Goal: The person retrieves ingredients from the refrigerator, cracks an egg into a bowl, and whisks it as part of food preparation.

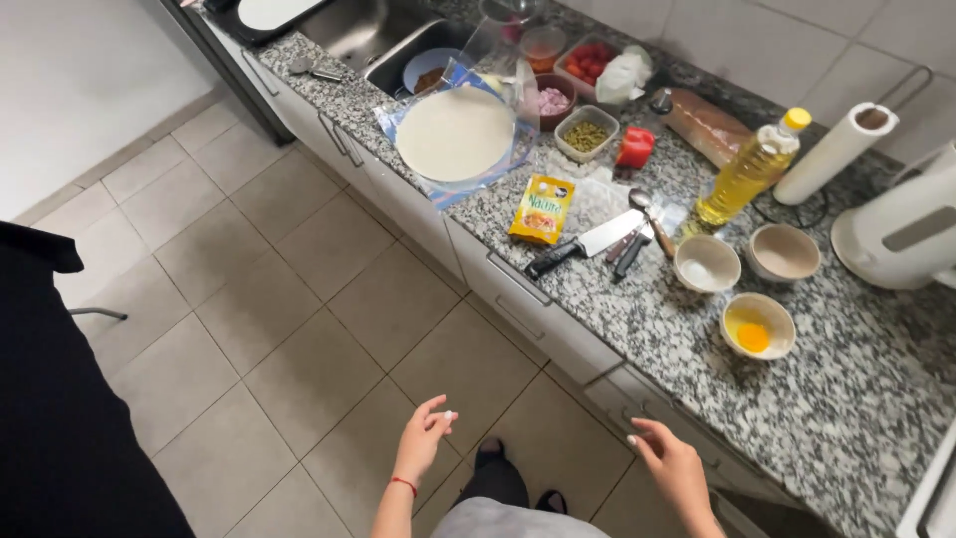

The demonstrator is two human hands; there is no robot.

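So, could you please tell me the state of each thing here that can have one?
left hand: open, empty
right hand: open, empty
oil bottle: upright, capped
bowl with egg yolk: yolk whole
round dough sheet: flat, unfolded on its wrapper
yellow sachet: lying flat
kitchen knife: lying on counter
paper towel roll: on holder

Kettle [901, 234] cut off at the right edge, sink [363, 30] at top

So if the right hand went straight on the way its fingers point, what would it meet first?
The right hand hangs empty over the floor, fingers aimed up-left along the cabinet fronts. Nothing lies close ahead; probably the drawer handle or counter edge first, though depth is unclear.
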